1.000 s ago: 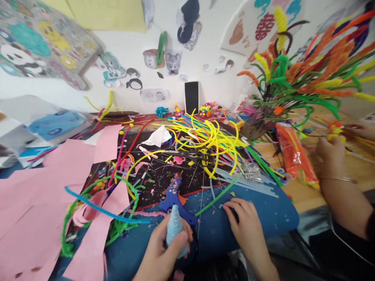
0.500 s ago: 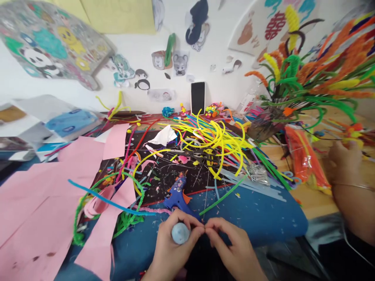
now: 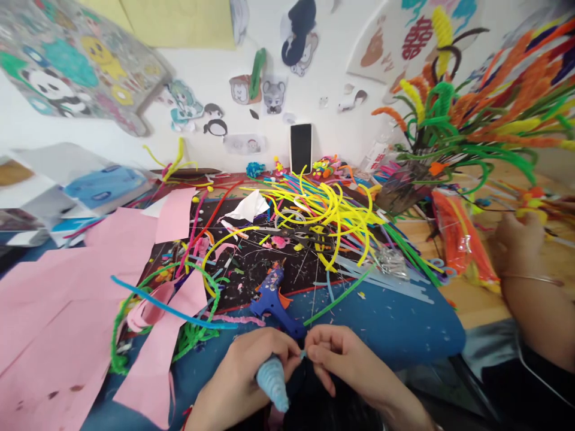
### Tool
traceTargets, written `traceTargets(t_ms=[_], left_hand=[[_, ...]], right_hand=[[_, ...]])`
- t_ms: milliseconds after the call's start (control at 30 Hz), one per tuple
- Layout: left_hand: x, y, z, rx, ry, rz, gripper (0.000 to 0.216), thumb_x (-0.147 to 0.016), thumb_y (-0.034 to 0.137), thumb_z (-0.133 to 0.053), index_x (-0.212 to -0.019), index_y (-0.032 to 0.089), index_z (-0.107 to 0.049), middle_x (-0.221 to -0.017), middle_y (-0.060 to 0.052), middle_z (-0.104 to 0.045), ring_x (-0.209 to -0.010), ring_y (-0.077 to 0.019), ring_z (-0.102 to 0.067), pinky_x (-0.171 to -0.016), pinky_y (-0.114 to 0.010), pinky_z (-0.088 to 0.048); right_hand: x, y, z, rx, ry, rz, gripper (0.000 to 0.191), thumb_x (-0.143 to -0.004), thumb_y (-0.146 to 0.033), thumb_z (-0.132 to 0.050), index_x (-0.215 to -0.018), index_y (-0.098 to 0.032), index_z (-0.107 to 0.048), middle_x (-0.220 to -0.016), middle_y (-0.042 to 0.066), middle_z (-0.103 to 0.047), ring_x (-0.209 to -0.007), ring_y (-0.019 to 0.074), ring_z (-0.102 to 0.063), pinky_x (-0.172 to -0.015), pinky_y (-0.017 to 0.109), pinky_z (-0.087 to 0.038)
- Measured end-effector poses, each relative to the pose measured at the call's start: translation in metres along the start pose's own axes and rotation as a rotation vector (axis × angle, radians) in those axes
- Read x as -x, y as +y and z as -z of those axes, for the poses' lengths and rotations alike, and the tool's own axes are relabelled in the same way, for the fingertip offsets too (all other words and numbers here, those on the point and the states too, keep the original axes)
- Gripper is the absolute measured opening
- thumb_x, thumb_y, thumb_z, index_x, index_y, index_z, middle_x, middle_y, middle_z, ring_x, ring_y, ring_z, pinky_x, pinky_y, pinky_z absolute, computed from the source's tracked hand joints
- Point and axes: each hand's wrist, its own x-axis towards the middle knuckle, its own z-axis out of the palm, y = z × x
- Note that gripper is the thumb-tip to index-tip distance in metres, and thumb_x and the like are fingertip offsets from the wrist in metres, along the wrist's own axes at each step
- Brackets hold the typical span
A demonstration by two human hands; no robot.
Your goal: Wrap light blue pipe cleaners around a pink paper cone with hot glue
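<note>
My left hand [image 3: 245, 374] is closed around a light-blue cone [image 3: 273, 383], ridged like wound pipe cleaner, its point tilted down toward me. Between the fingertips of both hands shows a small light-blue piece [image 3: 303, 354], perhaps a pipe cleaner end. My right hand [image 3: 344, 359] pinches it with thumb and forefinger, the other fingers curled loosely. Just beyond my hands a blue glue gun [image 3: 274, 302] lies on the table. Left of it are a bright-blue pipe cleaner [image 3: 171, 308] and a tangle of green pipe cleaner [image 3: 197, 338].
Pink paper sheets [image 3: 58, 335] cover the left side. A yellow pipe cleaner heap [image 3: 336, 215] lies behind, near scissors [image 3: 309, 234] and a propped phone [image 3: 300, 148]. At right stands a bunch of fuzzy stems [image 3: 471, 114]. Another person's hand [image 3: 521, 239] works at the right.
The cone has tipped from pointing at the camera to pointing down toward me. My left hand has turned over and shifted left; the small light-blue piece now shows between my fingertips.
</note>
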Motion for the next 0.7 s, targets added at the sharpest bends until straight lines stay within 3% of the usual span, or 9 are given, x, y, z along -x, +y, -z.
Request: traceTargets(t_ms=[133, 267, 400, 533, 700], left_hand=[[0.002, -0.001, -0.002, -0.038, 0.040, 0.033, 0.026, -0.086, 0.010, -0.073, -0.079, 0.025, -0.053, -0.082, 0.002, -0.080, -0.066, -0.0140, -0.074, -0.064, -0.021, -0.055], [0.002, -0.006, -0.007, 0.019, 0.059, 0.159, 0.022, -0.090, 0.013, -0.068, -0.076, 0.024, -0.054, -0.080, 0.000, -0.080, -0.065, -0.0146, -0.071, -0.063, -0.023, -0.053], [0.001, -0.013, -0.011, 0.185, 0.052, 0.357, 0.021, -0.088, 0.018, -0.068, -0.074, 0.023, -0.054, -0.077, -0.002, -0.078, -0.065, -0.0159, -0.068, -0.063, -0.026, -0.052], [-0.004, -0.013, -0.015, 0.456, 0.075, 0.521, 0.028, -0.084, 0.024, -0.072, -0.069, 0.022, -0.048, -0.070, -0.001, -0.072, -0.053, -0.0120, -0.059, -0.053, -0.023, -0.047], [-0.014, -0.007, -0.022, 0.634, 0.147, 0.640, 0.035, -0.076, 0.026, -0.077, -0.067, 0.022, -0.044, -0.065, 0.000, -0.068, -0.046, -0.0096, -0.056, -0.046, -0.021, -0.045]], right_hand=[[-0.003, 0.002, -0.003, -0.020, 0.046, -0.007, 0.041, -0.078, -0.058, -0.071, -0.080, -0.020, -0.057, -0.047, -0.009, -0.054, -0.039, 0.0068, -0.041, -0.046, 0.019, -0.034], [-0.004, 0.004, -0.003, -0.048, 0.021, -0.001, 0.037, -0.078, -0.054, -0.072, -0.080, -0.020, -0.058, -0.047, -0.008, -0.056, -0.039, 0.0070, -0.043, -0.046, 0.019, -0.035], [-0.006, 0.005, 0.002, -0.051, -0.027, -0.013, 0.036, -0.076, -0.053, -0.073, -0.079, -0.019, -0.060, -0.047, -0.008, -0.057, -0.039, 0.0071, -0.043, -0.045, 0.020, -0.036], [-0.007, 0.005, 0.006, -0.015, -0.053, 0.011, 0.032, -0.078, -0.049, -0.071, -0.080, -0.019, -0.062, -0.050, -0.007, -0.059, -0.042, 0.0085, -0.049, -0.050, 0.021, -0.043], [-0.001, 0.003, 0.011, 0.226, 0.039, 0.127, 0.015, -0.086, -0.034, -0.063, -0.084, -0.019, -0.065, -0.060, -0.003, -0.068, -0.054, 0.0122, -0.061, -0.060, 0.023, -0.051]])
